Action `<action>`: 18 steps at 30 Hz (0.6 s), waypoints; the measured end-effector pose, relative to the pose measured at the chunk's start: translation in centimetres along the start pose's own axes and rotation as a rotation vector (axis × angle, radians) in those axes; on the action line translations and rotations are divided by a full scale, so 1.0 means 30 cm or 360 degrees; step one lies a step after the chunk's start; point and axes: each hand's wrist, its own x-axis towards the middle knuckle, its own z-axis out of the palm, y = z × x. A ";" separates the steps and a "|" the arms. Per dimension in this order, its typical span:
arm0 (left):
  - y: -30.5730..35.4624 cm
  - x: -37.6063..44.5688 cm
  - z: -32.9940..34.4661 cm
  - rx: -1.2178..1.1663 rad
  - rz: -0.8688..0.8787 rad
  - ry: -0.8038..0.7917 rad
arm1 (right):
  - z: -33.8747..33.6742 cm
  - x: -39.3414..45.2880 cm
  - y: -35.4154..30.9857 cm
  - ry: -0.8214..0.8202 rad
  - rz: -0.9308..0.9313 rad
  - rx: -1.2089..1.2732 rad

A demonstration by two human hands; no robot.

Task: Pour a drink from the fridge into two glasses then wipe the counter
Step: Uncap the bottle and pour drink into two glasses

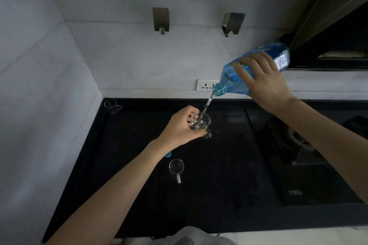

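Note:
My right hand (262,83) grips a blue plastic bottle (235,79), tilted with its open neck down to the left. A thin stream of water runs from the neck into a small clear glass mug (201,123). My left hand (179,127) holds that mug above the black counter (139,195). A second clear mug (176,167) stands upright on the counter nearer to me, handle toward me. The blue bottle cap (168,154) lies on the counter, partly hidden by my left wrist.
A third glass mug (112,106) stands in the far left corner by the wall. A gas hob (298,157) is set into the counter at the right. A wall socket (207,85) and two metal hooks (161,20) are on the back wall.

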 end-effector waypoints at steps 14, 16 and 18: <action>0.005 -0.011 -0.003 0.0002 -0.0014 0.0008 | 0.003 -0.007 -0.002 -0.0004 0.0014 -0.0007; 0.005 -0.012 -0.004 0.0009 -0.0020 0.0010 | 0.005 -0.008 -0.001 -0.0008 0.0016 -0.0006; 0.005 -0.013 -0.005 0.0015 -0.0020 0.0012 | 0.008 -0.010 -0.001 -0.0003 0.0010 -0.0005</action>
